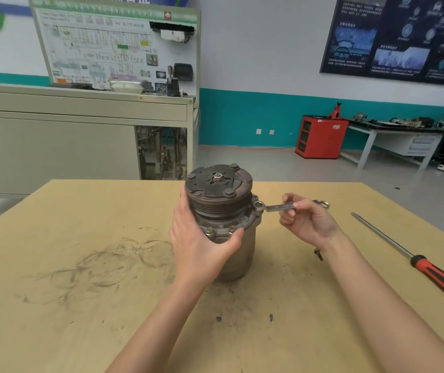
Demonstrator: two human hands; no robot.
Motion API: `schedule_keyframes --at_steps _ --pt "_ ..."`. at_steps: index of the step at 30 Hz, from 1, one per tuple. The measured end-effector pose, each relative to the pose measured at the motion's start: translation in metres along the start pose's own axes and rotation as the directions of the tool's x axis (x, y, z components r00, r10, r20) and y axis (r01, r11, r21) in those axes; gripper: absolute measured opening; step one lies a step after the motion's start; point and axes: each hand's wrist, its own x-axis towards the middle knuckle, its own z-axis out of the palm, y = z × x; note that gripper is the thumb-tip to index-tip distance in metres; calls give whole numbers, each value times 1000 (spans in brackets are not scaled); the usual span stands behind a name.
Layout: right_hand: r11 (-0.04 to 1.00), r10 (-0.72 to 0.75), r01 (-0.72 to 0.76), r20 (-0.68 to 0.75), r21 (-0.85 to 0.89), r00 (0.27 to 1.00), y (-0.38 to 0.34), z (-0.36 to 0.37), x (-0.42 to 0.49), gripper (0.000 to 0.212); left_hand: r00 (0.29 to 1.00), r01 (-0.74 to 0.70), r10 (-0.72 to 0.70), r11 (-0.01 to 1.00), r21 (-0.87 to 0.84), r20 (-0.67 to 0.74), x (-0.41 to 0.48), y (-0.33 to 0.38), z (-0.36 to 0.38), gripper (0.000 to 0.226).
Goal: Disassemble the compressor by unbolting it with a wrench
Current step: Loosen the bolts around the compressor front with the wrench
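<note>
A grey metal compressor (239, 254) stands upright in the middle of the wooden table (81, 265), its dark pulley disc (217, 184) on top. Two bolts (209, 230) show on the front of its flange. My left hand (196, 238) grips the compressor's left side, thumb under the flange. My right hand (307, 222) pinches the shaft of a silver ring wrench (277, 207). The wrench lies level, its left ring on a flange bolt at the compressor's right side.
A long screwdriver (414, 258) with a red and black handle lies at the table's right edge. A small loose bolt (318, 254) lies beside my right wrist. A grey cabinet (81, 135) with a training board stands behind the table. Dark smudges mark the tabletop on the left.
</note>
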Motion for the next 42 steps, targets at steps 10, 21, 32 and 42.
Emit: schedule_keyframes --at_steps 10,21,32,42 --pt "980 -20 31 -58 198 998 18 11 33 15 1000 2 -3 1000 18 7 -1 -2 1 119" --pt "260 -816 535 113 -803 567 26 77 -56 31 1000 1 -1 1000 22 3 0 -6 3 117" --pt "-279 -804 366 424 -888 417 81 84 -72 32 1000 -11 11 1000 11 13 -1 -7 2 117" --pt "-306 -800 364 445 -880 402 79 82 -73 25 1000 -15 15 999 30 3 0 -7 3 118"
